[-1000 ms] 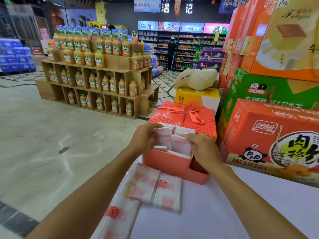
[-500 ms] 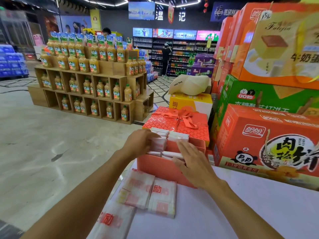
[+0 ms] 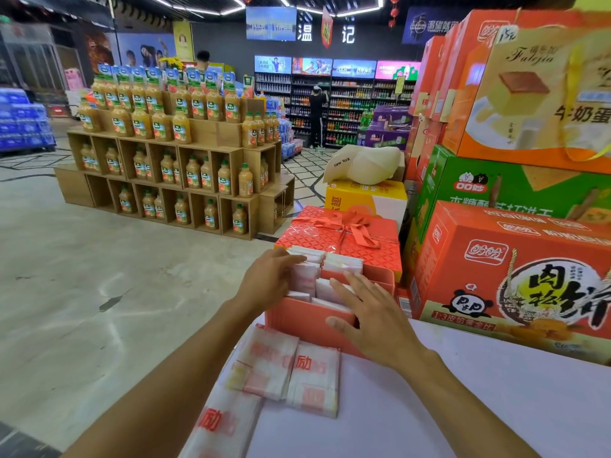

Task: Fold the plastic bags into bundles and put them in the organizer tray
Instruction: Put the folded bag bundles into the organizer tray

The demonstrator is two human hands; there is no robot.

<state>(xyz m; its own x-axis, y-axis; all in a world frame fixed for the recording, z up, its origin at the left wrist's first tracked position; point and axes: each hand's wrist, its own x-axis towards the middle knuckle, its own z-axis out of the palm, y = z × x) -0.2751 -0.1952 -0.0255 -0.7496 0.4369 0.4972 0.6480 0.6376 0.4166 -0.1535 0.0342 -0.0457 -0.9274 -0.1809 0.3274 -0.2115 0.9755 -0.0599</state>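
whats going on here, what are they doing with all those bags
A person is packing folded plastic bags into an orange organizer tray on a white table. The left hand presses straight fingers against the bundles in the tray, while the right hand is spread open over its near right corner. Two folded bundles lie on the table in front of the tray, and a larger flat bag lies at the near edge.

Folded white-and-red bags point(image 3: 317, 279) stand upright, filling the orange tray point(image 3: 307, 322).
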